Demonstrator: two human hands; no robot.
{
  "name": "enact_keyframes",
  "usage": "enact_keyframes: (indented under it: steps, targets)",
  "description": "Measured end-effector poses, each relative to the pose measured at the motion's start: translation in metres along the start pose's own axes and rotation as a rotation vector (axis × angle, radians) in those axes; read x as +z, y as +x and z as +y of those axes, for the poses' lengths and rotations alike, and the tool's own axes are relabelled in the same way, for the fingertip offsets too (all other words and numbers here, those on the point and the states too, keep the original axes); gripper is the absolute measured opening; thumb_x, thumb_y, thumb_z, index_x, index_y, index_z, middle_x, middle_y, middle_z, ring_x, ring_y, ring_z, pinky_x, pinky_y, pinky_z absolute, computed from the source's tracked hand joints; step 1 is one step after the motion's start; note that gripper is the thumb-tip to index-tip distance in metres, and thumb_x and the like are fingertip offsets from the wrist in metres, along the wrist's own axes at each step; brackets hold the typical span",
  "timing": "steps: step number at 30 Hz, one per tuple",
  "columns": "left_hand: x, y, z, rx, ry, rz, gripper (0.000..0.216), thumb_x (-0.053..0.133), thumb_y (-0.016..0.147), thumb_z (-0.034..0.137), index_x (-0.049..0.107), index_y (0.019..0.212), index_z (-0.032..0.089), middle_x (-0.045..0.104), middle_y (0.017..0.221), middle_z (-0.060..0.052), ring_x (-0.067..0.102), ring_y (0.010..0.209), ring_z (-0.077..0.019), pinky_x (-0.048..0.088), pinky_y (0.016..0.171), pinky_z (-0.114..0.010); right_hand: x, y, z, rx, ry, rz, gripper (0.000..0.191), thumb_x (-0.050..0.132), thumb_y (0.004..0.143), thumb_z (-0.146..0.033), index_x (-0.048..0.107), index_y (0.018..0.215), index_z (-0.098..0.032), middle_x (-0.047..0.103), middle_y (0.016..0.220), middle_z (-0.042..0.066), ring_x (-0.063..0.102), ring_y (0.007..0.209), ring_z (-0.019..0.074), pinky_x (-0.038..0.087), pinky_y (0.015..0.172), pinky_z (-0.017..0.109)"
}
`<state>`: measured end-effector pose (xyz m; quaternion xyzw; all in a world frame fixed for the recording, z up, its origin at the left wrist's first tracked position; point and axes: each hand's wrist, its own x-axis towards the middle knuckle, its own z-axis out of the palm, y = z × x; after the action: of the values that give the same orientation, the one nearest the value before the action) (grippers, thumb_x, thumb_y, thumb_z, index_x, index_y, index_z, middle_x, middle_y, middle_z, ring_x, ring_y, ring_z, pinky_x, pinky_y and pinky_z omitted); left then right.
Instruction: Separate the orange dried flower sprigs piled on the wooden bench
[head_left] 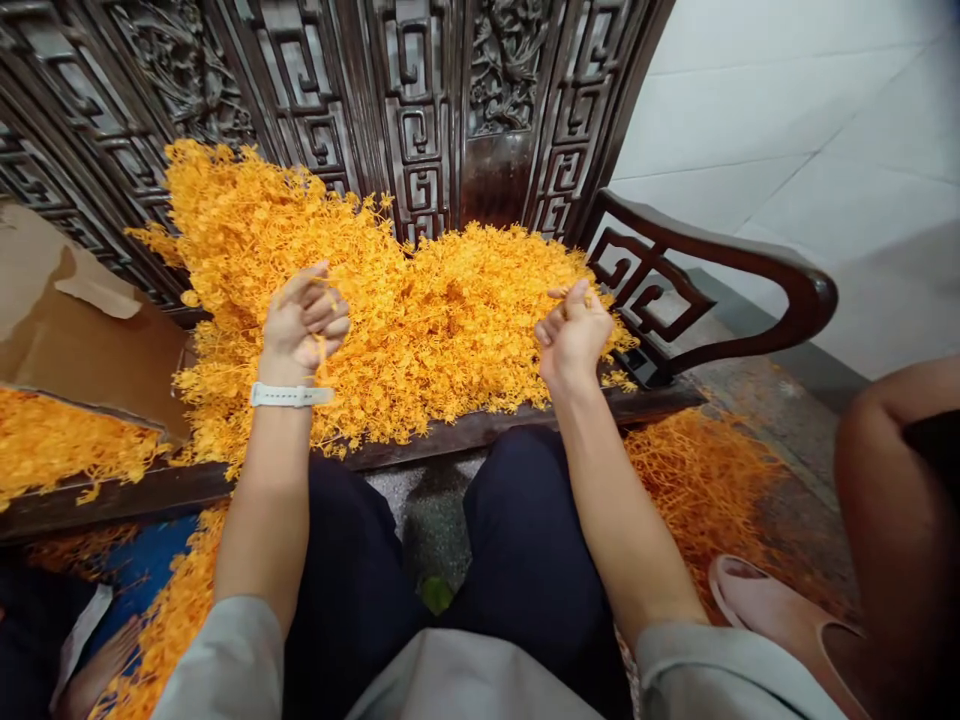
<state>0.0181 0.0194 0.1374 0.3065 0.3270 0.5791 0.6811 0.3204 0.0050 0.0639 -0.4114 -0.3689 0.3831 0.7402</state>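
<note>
A big heap of orange plastic-looking flower pieces [450, 310] with thin stems covers the seat of a dark carved wooden bench [495, 185]. My left hand [307, 315], with a pale watch band [291, 395] on the wrist, is raised over the left part of the heap. Its fingers are curled, and an orange strand shows against the palm. Over the heap's right end is my right hand [576, 325], closed with thumb and forefinger pinched. A bit of orange shows at those fingertips; its exact shape is too small to make out.
At the left stands an open cardboard box [97, 330], with more orange pieces around it. The bench armrest [720, 260] curves out on the right. Loose orange stems [697, 480] lie on the floor below. Other people's legs and feet are close on both sides.
</note>
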Motion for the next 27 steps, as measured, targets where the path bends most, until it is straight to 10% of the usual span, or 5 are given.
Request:
enact_keyframes:
  steps: [7, 11, 17, 23, 27]
  targets:
    - [-0.032, 0.004, 0.006, 0.082, -0.152, -0.019, 0.060, 0.051, 0.108, 0.033, 0.023, 0.057, 0.021, 0.016, 0.042, 0.008, 0.023, 0.033, -0.0063, 0.019, 0.037, -0.019, -0.002, 0.013, 0.011, -0.229, -0.569, -0.156, 0.067, 0.057, 0.096, -0.075, 0.062, 0.141, -0.025, 0.064, 0.111, 0.013, 0.064, 0.090, 0.0245, 0.056, 0.078, 0.041]
    - [-0.015, 0.006, -0.015, -0.010, -0.126, -0.027, 0.063, 0.053, 0.109, 0.038, 0.023, 0.057, 0.020, 0.016, 0.041, 0.007, 0.022, 0.032, -0.0063, 0.018, 0.038, -0.019, 0.013, 0.012, 0.022, -0.065, -0.898, -0.345, 0.111, 0.065, 0.082, -0.088, 0.042, 0.163, -0.017, 0.036, 0.166, 0.027, 0.043, 0.148, 0.0476, 0.040, 0.118, 0.068]
    - [0.027, 0.001, -0.048, -0.395, -0.020, -0.093, 0.067, 0.048, 0.111, 0.035, 0.016, 0.054, 0.021, 0.012, 0.038, 0.007, 0.020, 0.031, -0.0066, 0.015, 0.038, -0.019, 0.040, -0.014, 0.025, 0.186, -0.227, -0.669, 0.076, 0.055, 0.094, -0.084, 0.061, 0.138, -0.023, 0.072, 0.103, 0.011, 0.070, 0.085, 0.0203, 0.060, 0.073, 0.034]
    - [0.000, 0.023, -0.035, -0.195, -0.120, -0.044, 0.064, 0.051, 0.109, 0.026, 0.018, 0.055, 0.021, 0.020, 0.040, 0.007, 0.023, 0.032, -0.0054, 0.016, 0.036, -0.019, 0.020, -0.016, -0.003, -0.037, -0.033, -0.356, 0.051, 0.058, 0.101, -0.070, 0.046, 0.081, -0.024, 0.033, 0.061, -0.007, 0.026, 0.051, 0.0089, 0.027, 0.051, 0.025]
    - [-0.038, 0.031, -0.015, -0.046, -0.170, 0.056, 0.062, 0.052, 0.109, 0.027, 0.021, 0.056, 0.021, 0.021, 0.042, 0.008, 0.023, 0.033, -0.0053, 0.018, 0.037, -0.020, -0.002, -0.020, -0.018, -0.257, -0.103, -0.202, 0.046, 0.050, 0.105, -0.069, 0.054, 0.088, -0.026, 0.045, 0.073, -0.001, 0.045, 0.060, 0.0132, 0.043, 0.059, 0.029]
